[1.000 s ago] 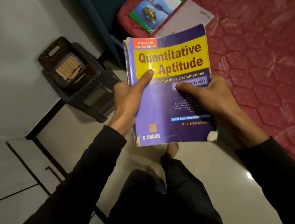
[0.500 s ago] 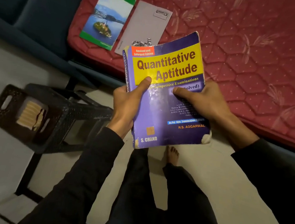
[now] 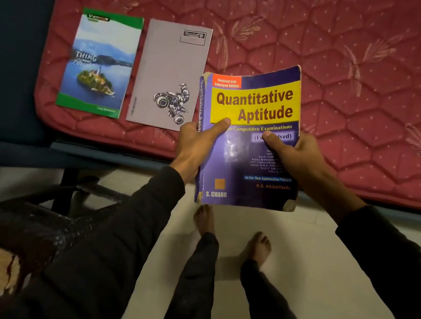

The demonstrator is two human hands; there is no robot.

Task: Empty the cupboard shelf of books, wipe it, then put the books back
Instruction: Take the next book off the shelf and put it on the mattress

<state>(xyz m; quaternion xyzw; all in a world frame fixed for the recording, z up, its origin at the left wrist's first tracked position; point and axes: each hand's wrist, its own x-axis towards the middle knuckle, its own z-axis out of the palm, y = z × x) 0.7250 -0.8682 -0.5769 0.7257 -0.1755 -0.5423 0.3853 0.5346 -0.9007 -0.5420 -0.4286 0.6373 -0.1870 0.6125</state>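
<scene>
A thick, worn paperback book (image 3: 249,135) is held above the bed's (image 3: 368,98) edge, gripped by the left hand (image 3: 195,144) at the spine and the right hand (image 3: 293,155) at the fore-edge. It is judged heavy and floppy, best supported from both sides.

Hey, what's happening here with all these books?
A person stands at a bed, gripping a thick purple and yellow book with both the left hand and the right hand, holding it over the edge of the red mattress. Two thinner books already lie flat on the mattress: a landscape-cover book and, beside it, a grey notebook. A dark stool stands at lower left.
</scene>
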